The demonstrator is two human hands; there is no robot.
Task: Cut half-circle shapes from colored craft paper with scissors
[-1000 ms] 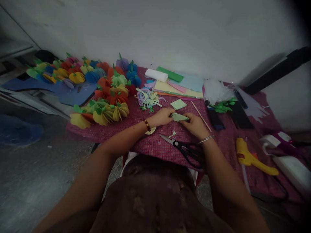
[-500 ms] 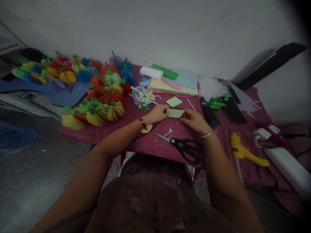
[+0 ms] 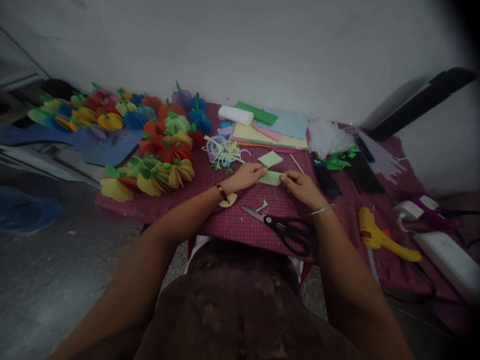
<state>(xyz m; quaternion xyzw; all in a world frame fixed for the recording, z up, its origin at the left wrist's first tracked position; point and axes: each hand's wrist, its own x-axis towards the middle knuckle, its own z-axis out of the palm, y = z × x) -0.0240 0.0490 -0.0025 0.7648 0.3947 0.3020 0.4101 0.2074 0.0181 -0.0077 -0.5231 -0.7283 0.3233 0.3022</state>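
Observation:
A pale green piece of paper (image 3: 270,178) is stretched between my two hands, above the red checked tablecloth. My left hand (image 3: 249,175) pinches its left end, and my right hand (image 3: 299,186) grips the right end; fine lines run along its top edge. Just behind it lies a small stack of light green paper squares (image 3: 270,159). Scissors with black handles (image 3: 279,225) rest slightly open in front of my hands, near small paper offcuts (image 3: 263,206). A pale yellow paper piece (image 3: 228,200) sits under my left wrist.
Rows of colourful paper pumpkins (image 3: 165,145) fill the left side. Curled paper scraps (image 3: 224,150) and coloured sheets (image 3: 270,132) lie behind my hands. A wooden stick (image 3: 296,163) is at the right, with a yellow glue gun (image 3: 386,237) and a white power strip (image 3: 448,262) farther right.
The pale green paper has tilted between my hands, so layered lines show along its top. My left fingers have moved slightly right along it. The whole view has shifted a little.

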